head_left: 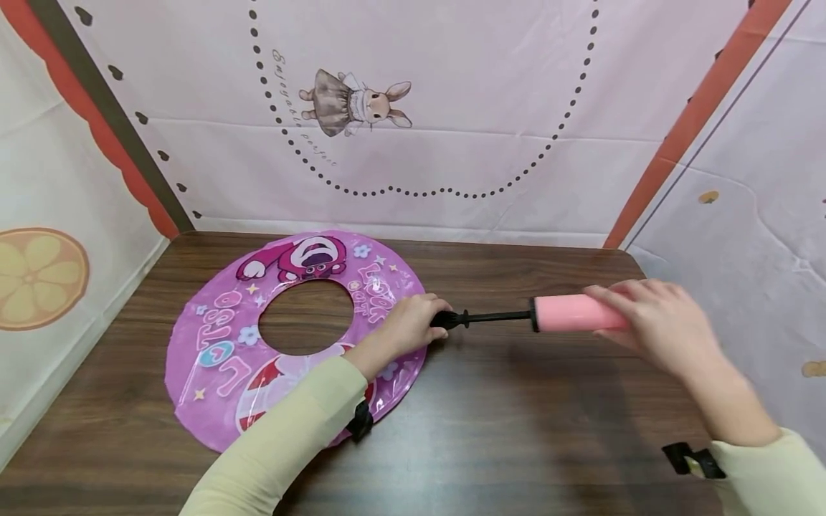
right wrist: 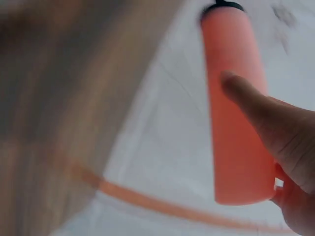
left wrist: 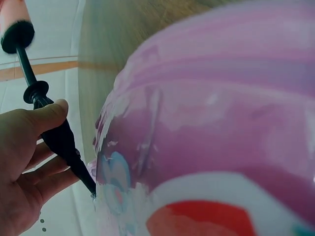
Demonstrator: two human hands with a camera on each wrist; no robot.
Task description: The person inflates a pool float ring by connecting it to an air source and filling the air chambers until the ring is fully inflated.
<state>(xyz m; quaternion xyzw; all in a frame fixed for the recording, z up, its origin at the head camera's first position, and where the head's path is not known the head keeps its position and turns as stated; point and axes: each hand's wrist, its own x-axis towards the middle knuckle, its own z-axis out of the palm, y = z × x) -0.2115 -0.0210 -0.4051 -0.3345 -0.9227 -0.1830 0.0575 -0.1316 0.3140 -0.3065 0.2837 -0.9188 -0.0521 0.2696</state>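
Observation:
A purple swim ring (head_left: pixel 213 387) with printed bears, letters and flowers lies on the table, its surface puffed up in the left wrist view. At its right edge, my left hand (head_left: pixel 408 326) holds the black tapered end (left wrist: pixel 60 140) of a hand pump between thumb and fingers. The narrow tip of that end meets the ring's edge. A thin black rod (head_left: pixel 498 316) stands drawn out between this end and the pump's pink barrel (head_left: pixel 574 313). My right hand (head_left: pixel 667 326) grips the barrel near its far end, thumb along its side (right wrist: pixel 236 147).
Both hands work over a dark brown wooden table (head_left: pixel 490 444). A pink printed cloth (head_left: pixel 464 93) hangs behind it, and pale cloths (head_left: pixel 742 272) close off the left and right sides. Black straps (head_left: pixel 693 461) sit at both wrists.

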